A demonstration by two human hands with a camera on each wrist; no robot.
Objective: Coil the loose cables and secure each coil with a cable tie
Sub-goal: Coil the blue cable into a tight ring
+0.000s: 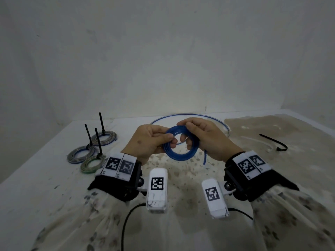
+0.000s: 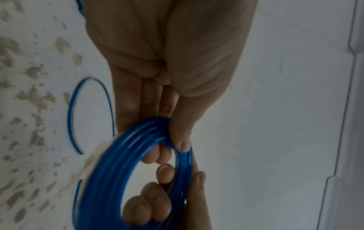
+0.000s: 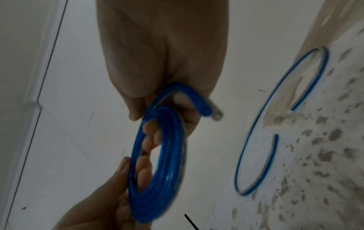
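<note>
Cable coil (image 1: 181, 145), blue and wound in several turns, is held up above the table (image 1: 45, 187) between both hands, in front of the person's wrists. The left hand (image 1: 146, 142) grips the coil's left side: its thumb (image 2: 180, 132) presses on the outside of the turns while its curled fingers pass through the ring from behind. The right hand (image 1: 208, 136) closes over the coil's upper right side, thumb on top and fingertips (image 3: 151, 132) hooked through the opening. Both hands are curled tight on the cable. The ring stands tilted, its open face turned toward the person and slightly up; its long axis runs from upper right to lower left in the head view. A short free end (image 1: 204, 157) hangs down from the right side, below the right hand; in the right wrist view a cut tip (image 3: 215, 115) sticks out past the palm.

Further back, a loose blue loop (image 1: 190, 116) of the same cable lies flat on the table behind the hands. To the left, three tied coils (image 1: 92, 151) lie close together, each with a black tie tail standing up. Well to the right, a black cable tie (image 1: 275, 142) lies curved on the stained surface.
</note>
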